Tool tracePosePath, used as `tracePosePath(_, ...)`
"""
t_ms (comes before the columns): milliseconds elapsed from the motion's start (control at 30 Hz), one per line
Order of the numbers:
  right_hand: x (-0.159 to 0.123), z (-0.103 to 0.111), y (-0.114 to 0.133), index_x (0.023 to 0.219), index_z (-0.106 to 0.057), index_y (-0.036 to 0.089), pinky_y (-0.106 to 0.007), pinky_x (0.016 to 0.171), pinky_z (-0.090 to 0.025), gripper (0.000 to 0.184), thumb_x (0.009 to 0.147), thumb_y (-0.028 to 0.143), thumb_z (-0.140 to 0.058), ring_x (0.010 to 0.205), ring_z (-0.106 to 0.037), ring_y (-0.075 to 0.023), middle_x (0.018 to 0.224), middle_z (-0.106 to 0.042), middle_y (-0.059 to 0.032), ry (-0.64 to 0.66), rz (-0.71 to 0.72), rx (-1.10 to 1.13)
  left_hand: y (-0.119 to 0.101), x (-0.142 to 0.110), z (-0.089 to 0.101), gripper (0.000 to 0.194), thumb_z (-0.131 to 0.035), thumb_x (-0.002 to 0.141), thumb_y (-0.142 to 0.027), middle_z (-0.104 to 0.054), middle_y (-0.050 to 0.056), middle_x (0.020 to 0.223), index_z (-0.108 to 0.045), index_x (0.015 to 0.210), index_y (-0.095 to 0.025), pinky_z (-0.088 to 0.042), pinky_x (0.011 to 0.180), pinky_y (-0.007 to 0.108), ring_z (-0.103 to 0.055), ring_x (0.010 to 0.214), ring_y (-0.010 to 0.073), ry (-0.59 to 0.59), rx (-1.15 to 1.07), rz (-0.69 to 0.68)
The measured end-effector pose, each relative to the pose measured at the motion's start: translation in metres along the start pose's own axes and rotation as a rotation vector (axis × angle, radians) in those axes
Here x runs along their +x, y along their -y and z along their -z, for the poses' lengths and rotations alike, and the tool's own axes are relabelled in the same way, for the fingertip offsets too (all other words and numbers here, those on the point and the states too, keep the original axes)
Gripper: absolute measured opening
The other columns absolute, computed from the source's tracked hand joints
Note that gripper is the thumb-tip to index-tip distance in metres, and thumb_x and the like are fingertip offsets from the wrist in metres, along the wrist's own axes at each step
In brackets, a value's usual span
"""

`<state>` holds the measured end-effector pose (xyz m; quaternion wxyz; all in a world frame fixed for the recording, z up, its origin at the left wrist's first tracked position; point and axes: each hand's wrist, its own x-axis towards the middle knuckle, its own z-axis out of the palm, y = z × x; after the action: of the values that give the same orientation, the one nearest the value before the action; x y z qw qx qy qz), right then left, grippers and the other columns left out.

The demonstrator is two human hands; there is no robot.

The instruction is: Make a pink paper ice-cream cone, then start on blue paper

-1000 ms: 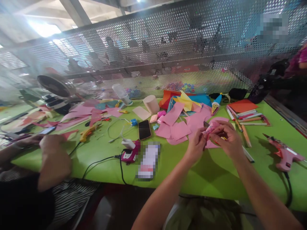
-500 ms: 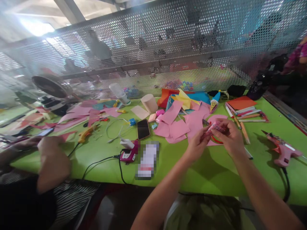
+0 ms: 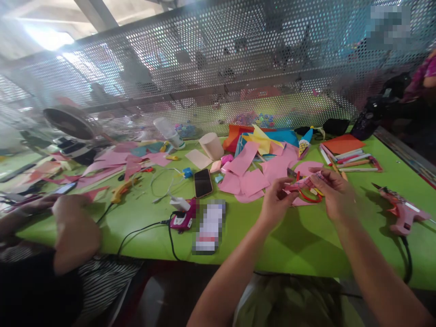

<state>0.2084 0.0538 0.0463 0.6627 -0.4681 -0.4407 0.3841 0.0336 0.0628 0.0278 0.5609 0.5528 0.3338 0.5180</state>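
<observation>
Between my two hands, above the table, is a strip of pink paper with dark crossed lines. My left hand pinches its left end between thumb and fingers. At the other end, my right hand has its fingers closed on the paper and partly hides it. Scissors with red handles lie just below and behind the paper, on pink sheets. Farther back stands a small paper cone with a yellow lattice pattern and a blue pointed top.
A pink glue gun with a cord lies at right, near markers and orange paper. Left of my arms are a phone, a blurred-out screen and a magenta power strip. Another person's arm rests at far left.
My hands have drawn apart, the left one moving left and the right one slightly right. The pink paper, bunched before, is now stretched longer between them, and more of the scissors shows.
</observation>
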Motion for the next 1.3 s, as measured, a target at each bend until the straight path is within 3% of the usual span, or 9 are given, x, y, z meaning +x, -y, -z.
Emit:
tracePosePath(167,-0.001,-0.002,0.002,0.102,-0.082,0.031,-0.029,0.074,-0.054,0.025,0.081,0.045,-0.087,0.079,-0.068,-0.0151,0.092,-0.077,0.0013,-0.035,0.017,0.023,-0.003,0.001,0.000,0.038,-0.087,0.078,-0.041,-0.072,0.004,0.090,-0.067,0.100,-0.017,-0.053,0.060,0.023,-0.063,0.066,0.0101,-0.066,-0.092,0.013)
tracePosePath(367,-0.003,-0.003,0.003,0.101,-0.082,0.031,-0.033,0.076,-0.054,0.025,0.082,0.047,-0.086,0.082,-0.068,-0.0173,0.092,-0.078,-0.0003,-0.029,0.025,0.031,-0.008,0.000,0.002,0.036,-0.085,0.081,-0.046,-0.078,0.007,0.089,-0.070,0.095,-0.016,-0.054,0.065,0.025,-0.071,0.071,0.0134,-0.074,-0.116,0.016)
tracePosePath(500,-0.003,-0.001,0.001,0.097,-0.081,0.031,-0.035,0.076,-0.056,0.021,0.083,0.047,-0.085,0.088,-0.068,-0.0187,0.111,-0.077,-0.0017,-0.016,0.070,0.004,-0.009,0.000,0.003,0.035,-0.082,0.084,-0.048,-0.080,0.009,0.094,-0.071,0.094,-0.016,-0.053,0.064,0.024,-0.074,0.072,0.0141,-0.091,-0.144,0.038)
tracePosePath(700,-0.004,0.002,-0.002,0.093,-0.078,0.030,-0.037,0.082,-0.058,0.012,0.088,0.041,-0.080,0.098,-0.069,-0.0208,0.126,-0.073,-0.0031,0.040,0.143,-0.050,-0.006,0.002,0.004,0.036,-0.084,0.081,-0.045,-0.076,0.002,0.082,-0.064,0.089,-0.017,-0.050,0.061,0.023,-0.072,0.066,0.0133,-0.159,-0.210,0.072)
tracePosePath(800,-0.005,0.002,0.000,0.087,-0.075,0.029,-0.039,0.088,-0.056,0.011,0.089,0.038,-0.080,0.107,-0.068,-0.0235,0.123,-0.073,-0.0035,0.042,0.180,-0.082,-0.005,0.003,0.005,0.039,-0.086,0.079,-0.045,-0.075,0.001,0.081,-0.065,0.098,-0.018,-0.049,0.061,0.023,-0.071,0.065,0.0130,-0.160,-0.216,0.086)
tracePosePath(900,-0.004,0.002,0.003,0.085,-0.071,0.028,-0.041,0.089,-0.056,0.012,0.089,0.035,-0.080,0.113,-0.067,-0.0259,0.123,-0.072,-0.0047,0.058,0.219,-0.091,-0.005,0.004,0.007,0.044,-0.085,0.080,-0.046,-0.077,0.004,0.086,-0.069,0.109,-0.017,-0.048,0.063,0.024,-0.070,0.068,0.0131,-0.132,-0.184,0.121)
tracePosePath(1100,-0.003,0.007,0.013,0.086,-0.069,0.028,-0.046,0.099,-0.056,0.010,0.090,0.030,-0.079,0.123,-0.065,-0.0291,0.127,-0.071,-0.0061,0.115,0.363,-0.232,-0.004,0.005,0.014,0.048,-0.078,0.085,-0.055,-0.079,0.008,0.088,-0.075,0.111,-0.015,-0.048,0.066,0.025,-0.066,0.068,0.0123,0.028,-0.141,0.215)
tracePosePath(1300,-0.001,0.012,0.015,0.088,-0.071,0.029,-0.048,0.100,-0.055,0.008,0.090,0.029,-0.078,0.123,-0.065,-0.0294,0.130,-0.070,-0.0051,0.143,0.405,-0.294,-0.008,0.008,0.017,0.055,-0.083,0.081,-0.056,-0.078,0.009,0.088,-0.079,0.117,-0.014,-0.054,0.077,0.030,-0.069,0.077,0.0155,0.140,-0.131,0.167)
